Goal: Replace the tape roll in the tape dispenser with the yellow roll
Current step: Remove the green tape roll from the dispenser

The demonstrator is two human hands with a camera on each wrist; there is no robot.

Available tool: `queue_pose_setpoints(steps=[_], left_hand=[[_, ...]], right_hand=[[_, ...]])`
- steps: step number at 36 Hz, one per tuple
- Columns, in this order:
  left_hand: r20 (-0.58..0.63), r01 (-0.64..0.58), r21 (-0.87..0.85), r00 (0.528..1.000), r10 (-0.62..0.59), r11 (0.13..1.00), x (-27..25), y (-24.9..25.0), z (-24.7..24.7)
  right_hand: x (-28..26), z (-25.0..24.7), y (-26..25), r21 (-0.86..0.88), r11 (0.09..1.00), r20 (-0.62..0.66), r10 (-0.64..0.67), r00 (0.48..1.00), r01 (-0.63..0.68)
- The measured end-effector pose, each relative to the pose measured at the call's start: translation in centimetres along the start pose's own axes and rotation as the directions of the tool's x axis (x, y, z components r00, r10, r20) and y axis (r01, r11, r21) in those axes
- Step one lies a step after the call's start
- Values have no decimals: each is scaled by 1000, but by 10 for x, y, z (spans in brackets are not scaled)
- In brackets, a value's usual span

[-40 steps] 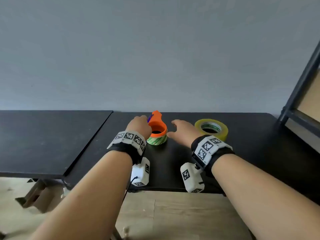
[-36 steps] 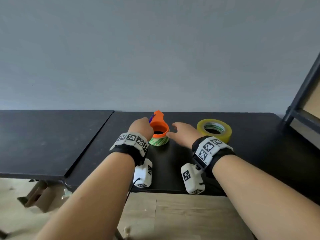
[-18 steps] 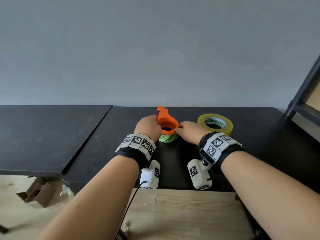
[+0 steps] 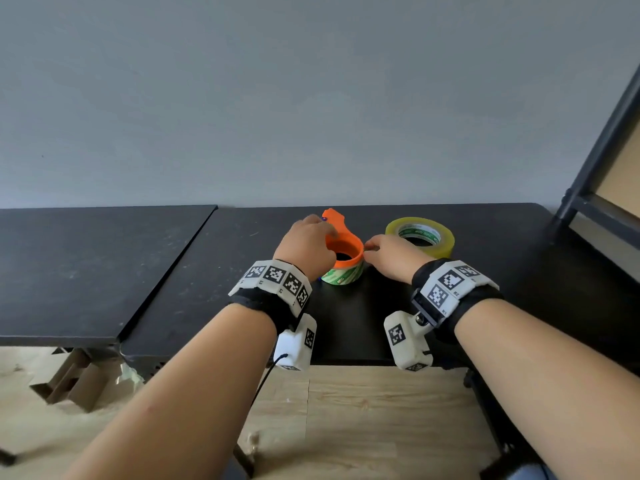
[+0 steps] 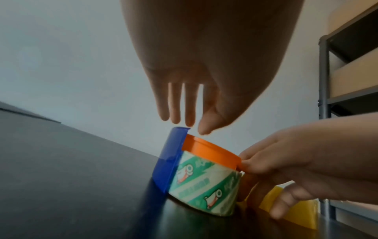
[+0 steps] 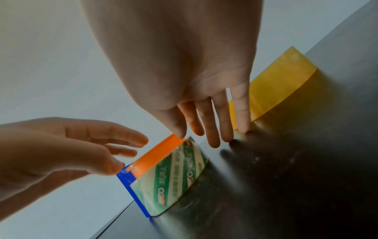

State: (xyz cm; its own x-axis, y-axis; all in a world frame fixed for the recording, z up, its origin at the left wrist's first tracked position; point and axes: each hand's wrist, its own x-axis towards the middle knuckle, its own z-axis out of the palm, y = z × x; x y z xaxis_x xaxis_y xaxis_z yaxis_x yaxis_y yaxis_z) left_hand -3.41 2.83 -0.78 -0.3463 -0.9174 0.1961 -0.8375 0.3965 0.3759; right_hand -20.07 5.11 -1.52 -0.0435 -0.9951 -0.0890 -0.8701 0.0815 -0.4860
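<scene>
An orange tape dispenser (image 4: 346, 263) with a blue blade guard (image 5: 167, 161) stands on the black table (image 4: 346, 323), loaded with a green-and-white patterned roll (image 4: 343, 275). The yellow roll (image 4: 443, 242) lies flat just to its right. My left hand (image 4: 304, 247) hovers over the dispenser's left side with straight fingers, its thumb tip at the orange and blue top edge (image 6: 131, 168). On the other side, my right hand (image 4: 388, 256) touches the orange rim (image 5: 210, 153) with its thumb. Its other fingers (image 6: 214, 140) point down to the table between the two rolls.
A second black table (image 4: 86, 265) adjoins on the left with a seam between. A dark metal shelf frame (image 4: 595, 188) stands at the far right. The grey wall is close behind the rolls. Wooden floor and cardboard (image 4: 76, 382) lie below the front edge.
Both hands have moved in onto the dispenser: the right hand came left from near the yellow roll to the orange rim, and the left hand closed over the left side.
</scene>
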Motion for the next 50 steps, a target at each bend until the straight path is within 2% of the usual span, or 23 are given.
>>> queue_pose_setpoints(steps=[2, 5, 10, 14, 17, 20, 24, 28, 31, 35, 43, 47, 50], left_hand=[[59, -63, 89, 997, 58, 994, -1, 4, 0], [116, -65, 157, 992, 47, 985, 0, 6, 4], [83, -49, 121, 996, 39, 991, 0, 8, 5], [41, -8, 5, 999, 8, 1000, -1, 9, 2], [-24, 40, -138, 999, -43, 990, -1, 9, 1], [-37, 51, -233, 997, -61, 971, -2, 14, 1], [-39, 79, -294, 995, -94, 952, -2, 18, -2], [8, 178, -475, 980, -198, 862, -3, 16, -5], [36, 216, -579, 970, -240, 786, -4, 12, -5], [78, 240, -620, 966, -246, 747, -5, 6, -3], [37, 253, -585, 958, -286, 771, -5, -5, 0], [63, 299, -568, 945, -322, 767, -4, -11, 2], [59, 308, -491, 945, -322, 815, -8, -9, 2]], right_hand=[[0, 1, 1, -19, 1000, -1, 9, 1000, -9], [-1, 2, 2, -32, 999, 15, 30, 999, -30], [-6, 4, -1, 26, 999, 39, 43, 998, -44], [-9, 1, -2, 155, 988, 1, 16, 1000, -16], [-6, 1, -1, 324, 946, -70, -14, 997, 36], [-3, 0, -5, 392, 916, -127, -32, 991, 80], [-3, -1, -11, 498, 863, -194, 15, 981, 86], [-3, -1, -12, 595, 799, -205, 49, 978, 85], [-6, -1, -15, 586, 803, -212, 20, 977, 111], [-7, 5, -17, 571, 813, -210, 13, 978, 112], [-5, 7, -17, 435, 891, -317, 13, 948, 133], [-8, 4, -17, 391, 909, -341, 1, 940, 141], [-9, 3, -17, 395, 909, -335, 6, 942, 135]])
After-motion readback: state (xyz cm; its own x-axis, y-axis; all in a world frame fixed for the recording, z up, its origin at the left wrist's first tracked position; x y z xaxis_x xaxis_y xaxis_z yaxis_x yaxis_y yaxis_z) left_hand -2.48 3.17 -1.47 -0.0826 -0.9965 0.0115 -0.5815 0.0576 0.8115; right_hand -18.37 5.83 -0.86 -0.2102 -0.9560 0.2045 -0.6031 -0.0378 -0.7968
